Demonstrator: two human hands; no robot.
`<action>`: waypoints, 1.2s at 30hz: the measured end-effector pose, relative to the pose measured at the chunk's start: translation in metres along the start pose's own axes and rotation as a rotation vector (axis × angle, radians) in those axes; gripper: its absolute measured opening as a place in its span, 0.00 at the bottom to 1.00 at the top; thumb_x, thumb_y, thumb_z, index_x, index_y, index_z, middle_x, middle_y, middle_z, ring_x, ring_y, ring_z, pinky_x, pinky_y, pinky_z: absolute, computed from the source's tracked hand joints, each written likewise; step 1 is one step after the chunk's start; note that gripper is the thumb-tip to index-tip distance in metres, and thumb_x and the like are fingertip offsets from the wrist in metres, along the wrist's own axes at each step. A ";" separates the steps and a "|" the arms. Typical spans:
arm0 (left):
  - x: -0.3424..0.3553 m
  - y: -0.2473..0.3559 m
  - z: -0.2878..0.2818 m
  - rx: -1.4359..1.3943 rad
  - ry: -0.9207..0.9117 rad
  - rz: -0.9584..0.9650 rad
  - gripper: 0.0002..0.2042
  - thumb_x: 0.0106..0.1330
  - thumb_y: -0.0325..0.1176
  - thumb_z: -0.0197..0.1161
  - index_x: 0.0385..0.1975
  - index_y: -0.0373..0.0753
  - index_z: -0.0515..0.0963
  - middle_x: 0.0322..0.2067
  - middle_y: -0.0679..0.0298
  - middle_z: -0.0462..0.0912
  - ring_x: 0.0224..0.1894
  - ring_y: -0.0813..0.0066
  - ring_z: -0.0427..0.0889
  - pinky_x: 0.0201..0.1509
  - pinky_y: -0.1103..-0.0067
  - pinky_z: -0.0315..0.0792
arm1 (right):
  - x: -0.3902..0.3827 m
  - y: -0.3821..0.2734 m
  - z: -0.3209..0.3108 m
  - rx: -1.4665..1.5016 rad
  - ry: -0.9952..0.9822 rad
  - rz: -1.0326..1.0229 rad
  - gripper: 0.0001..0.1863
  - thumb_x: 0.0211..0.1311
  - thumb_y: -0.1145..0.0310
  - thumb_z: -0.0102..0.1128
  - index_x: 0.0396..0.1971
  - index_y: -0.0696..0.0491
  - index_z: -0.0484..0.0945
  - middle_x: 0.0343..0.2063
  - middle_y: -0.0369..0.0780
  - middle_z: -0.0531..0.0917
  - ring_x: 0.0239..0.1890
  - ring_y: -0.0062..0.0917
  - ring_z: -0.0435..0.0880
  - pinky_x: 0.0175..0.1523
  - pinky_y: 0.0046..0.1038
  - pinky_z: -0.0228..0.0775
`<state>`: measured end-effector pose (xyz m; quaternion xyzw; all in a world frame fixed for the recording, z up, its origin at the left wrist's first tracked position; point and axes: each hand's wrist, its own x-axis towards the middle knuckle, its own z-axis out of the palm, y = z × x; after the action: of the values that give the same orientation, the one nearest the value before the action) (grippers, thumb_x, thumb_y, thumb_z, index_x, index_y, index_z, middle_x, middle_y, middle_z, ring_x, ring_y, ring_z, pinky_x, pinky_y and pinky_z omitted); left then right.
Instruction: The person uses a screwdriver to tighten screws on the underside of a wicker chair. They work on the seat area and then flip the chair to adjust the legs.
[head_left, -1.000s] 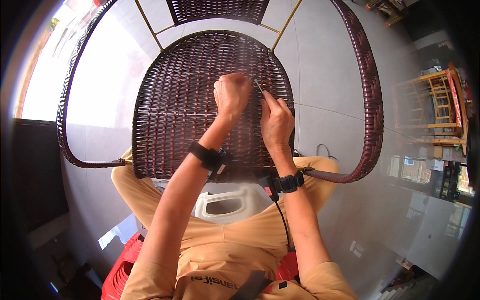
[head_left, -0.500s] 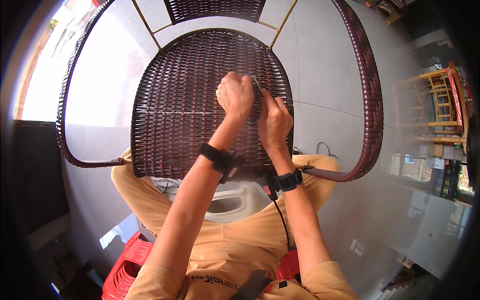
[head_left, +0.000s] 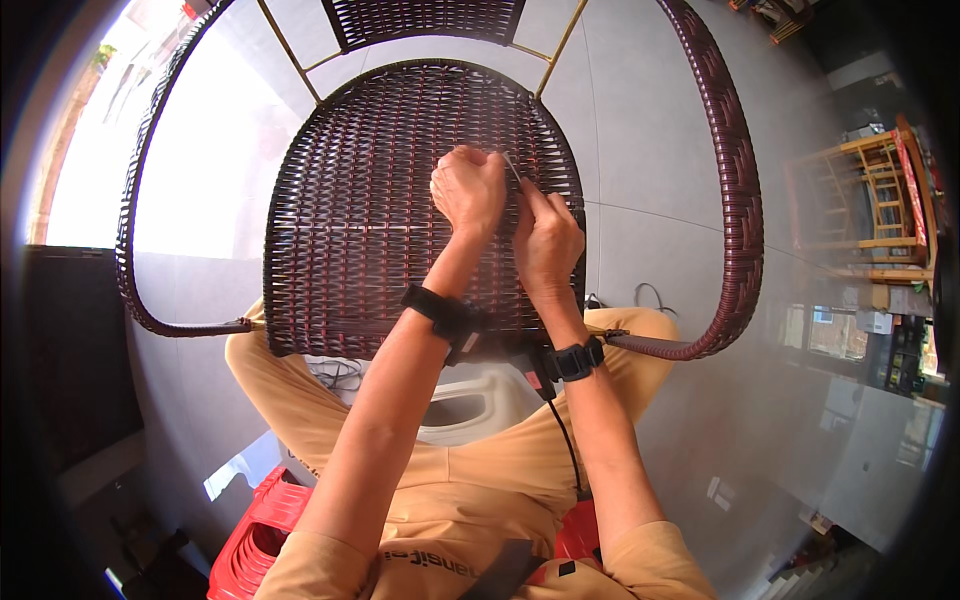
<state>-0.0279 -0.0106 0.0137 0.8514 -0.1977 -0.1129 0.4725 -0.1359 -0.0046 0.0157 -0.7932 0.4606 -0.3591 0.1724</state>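
A dark brown and reddish woven chair seat [head_left: 350,200] fills the middle, tilted before my knees. My left hand [head_left: 467,187] is curled closed against the weave right of its centre; what its fingertips hold is hidden. My right hand [head_left: 546,242], just right of and below it, grips a thin metal tool [head_left: 512,168], whose shaft points up toward my left fingers.
The chair's woven arms [head_left: 740,230] loop out at both sides, with its back panel [head_left: 420,18] beyond. A white plastic container [head_left: 485,400] sits between my legs, cables [head_left: 335,375] beside it. A red plastic stool [head_left: 255,530] is at lower left, wooden chairs [head_left: 880,195] far right.
Compared with a second ago, my left hand has shifted slightly right, nearer my right hand, and my right hand has moved a little left. Both stay closed over the seat.
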 end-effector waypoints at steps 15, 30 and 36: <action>-0.013 0.001 0.003 0.057 0.079 0.117 0.15 0.53 0.40 0.58 0.22 0.31 0.79 0.22 0.50 0.81 0.26 0.51 0.80 0.36 0.66 0.72 | -0.007 0.011 0.009 -0.062 0.060 -0.110 0.17 0.55 0.74 0.54 0.45 0.51 0.79 0.25 0.40 0.77 0.19 0.35 0.79 0.22 0.33 0.70; -0.010 0.009 -0.003 0.086 -0.003 -0.001 0.14 0.50 0.39 0.60 0.21 0.30 0.79 0.17 0.51 0.79 0.22 0.59 0.80 0.33 0.69 0.73 | -0.008 0.012 0.009 -0.007 0.064 -0.120 0.18 0.54 0.75 0.53 0.47 0.52 0.78 0.25 0.40 0.76 0.18 0.35 0.78 0.21 0.32 0.69; -0.003 0.019 -0.017 -0.013 -0.091 -0.062 0.15 0.50 0.40 0.60 0.22 0.30 0.81 0.22 0.46 0.81 0.28 0.51 0.83 0.40 0.66 0.74 | -0.009 0.012 0.011 -0.004 0.106 -0.123 0.18 0.53 0.77 0.53 0.46 0.51 0.78 0.24 0.39 0.76 0.17 0.33 0.77 0.21 0.32 0.69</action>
<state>-0.0286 -0.0051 0.0386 0.8481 -0.1919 -0.1674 0.4646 -0.1383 -0.0040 -0.0025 -0.8001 0.4203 -0.4095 0.1240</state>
